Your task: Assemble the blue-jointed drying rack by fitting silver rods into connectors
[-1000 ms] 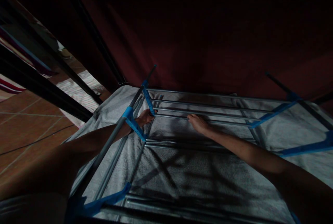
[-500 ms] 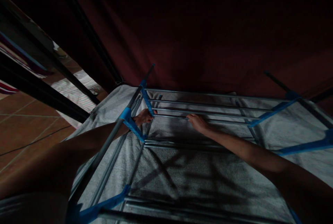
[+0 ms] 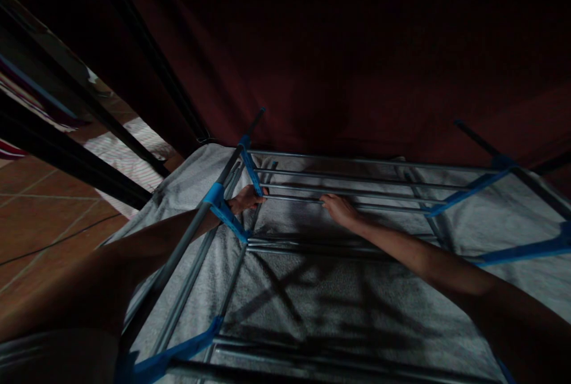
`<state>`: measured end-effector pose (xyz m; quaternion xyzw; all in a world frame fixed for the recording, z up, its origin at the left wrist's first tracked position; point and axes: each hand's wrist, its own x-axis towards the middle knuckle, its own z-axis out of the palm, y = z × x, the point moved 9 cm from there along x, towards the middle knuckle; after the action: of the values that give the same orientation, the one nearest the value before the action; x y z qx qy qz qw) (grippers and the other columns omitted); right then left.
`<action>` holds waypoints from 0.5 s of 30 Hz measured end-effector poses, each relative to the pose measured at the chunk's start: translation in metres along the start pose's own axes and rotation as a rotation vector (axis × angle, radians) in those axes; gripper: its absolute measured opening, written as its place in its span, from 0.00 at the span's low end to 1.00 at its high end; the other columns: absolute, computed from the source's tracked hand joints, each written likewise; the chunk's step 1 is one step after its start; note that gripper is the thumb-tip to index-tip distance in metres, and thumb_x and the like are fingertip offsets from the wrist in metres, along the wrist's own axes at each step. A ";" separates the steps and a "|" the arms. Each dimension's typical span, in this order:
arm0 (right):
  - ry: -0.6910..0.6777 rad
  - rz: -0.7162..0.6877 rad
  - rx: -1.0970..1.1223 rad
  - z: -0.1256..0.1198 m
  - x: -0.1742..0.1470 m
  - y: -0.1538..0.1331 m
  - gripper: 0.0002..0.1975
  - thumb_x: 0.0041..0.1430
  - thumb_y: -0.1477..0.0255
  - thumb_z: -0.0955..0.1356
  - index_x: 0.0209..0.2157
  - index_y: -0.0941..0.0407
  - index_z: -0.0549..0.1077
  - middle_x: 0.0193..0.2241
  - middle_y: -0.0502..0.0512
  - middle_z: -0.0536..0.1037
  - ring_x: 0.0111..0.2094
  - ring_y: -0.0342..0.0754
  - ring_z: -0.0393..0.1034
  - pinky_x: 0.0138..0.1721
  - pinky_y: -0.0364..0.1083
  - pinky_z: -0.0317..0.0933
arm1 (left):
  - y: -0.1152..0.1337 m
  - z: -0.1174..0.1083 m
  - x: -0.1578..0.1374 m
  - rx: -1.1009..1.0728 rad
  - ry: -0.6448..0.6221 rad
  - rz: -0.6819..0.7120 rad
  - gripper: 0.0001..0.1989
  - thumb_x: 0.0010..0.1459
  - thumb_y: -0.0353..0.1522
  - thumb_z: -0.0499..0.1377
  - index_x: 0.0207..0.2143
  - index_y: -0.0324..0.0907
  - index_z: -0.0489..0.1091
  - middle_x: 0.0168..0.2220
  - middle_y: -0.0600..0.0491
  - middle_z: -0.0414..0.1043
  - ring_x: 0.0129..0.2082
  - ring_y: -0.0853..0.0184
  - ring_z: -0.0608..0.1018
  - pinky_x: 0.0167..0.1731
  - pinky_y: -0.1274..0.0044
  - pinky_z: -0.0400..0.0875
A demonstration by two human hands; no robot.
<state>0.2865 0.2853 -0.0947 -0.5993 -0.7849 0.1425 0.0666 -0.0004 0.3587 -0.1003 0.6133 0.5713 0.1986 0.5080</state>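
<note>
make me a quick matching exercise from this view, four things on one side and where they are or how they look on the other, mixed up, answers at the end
Things
1. Left hand
2. Right hand
3. Large grey cloth
4. Tiled floor

Places and looks
A. Spread beneath the rack
B. Brownish, with a dark cord across it
C. At the lower end of a blue bracket
D. Partway along a grey rod

Right pairs
1-C, 2-D, 3-A, 4-B
</note>
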 end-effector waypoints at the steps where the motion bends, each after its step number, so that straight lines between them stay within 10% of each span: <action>1: 0.000 -0.004 0.005 0.000 0.000 0.000 0.14 0.68 0.75 0.62 0.50 0.55 0.74 0.50 0.59 0.78 0.49 0.50 0.72 0.47 0.43 0.61 | 0.001 0.000 0.000 0.000 0.003 -0.002 0.18 0.43 0.34 0.66 0.38 0.40 0.72 0.35 0.50 0.72 0.39 0.60 0.70 0.33 0.71 0.67; 15: -0.014 -0.003 0.010 -0.001 0.001 -0.001 0.14 0.68 0.74 0.62 0.49 0.55 0.75 0.50 0.58 0.78 0.51 0.50 0.73 0.49 0.44 0.63 | 0.007 0.000 -0.007 0.003 -0.004 0.011 0.19 0.43 0.34 0.66 0.39 0.39 0.73 0.33 0.52 0.70 0.37 0.62 0.70 0.33 0.72 0.68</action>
<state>0.2853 0.2862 -0.0939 -0.5970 -0.7854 0.1503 0.0644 0.0018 0.3539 -0.0920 0.6176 0.5673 0.1994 0.5070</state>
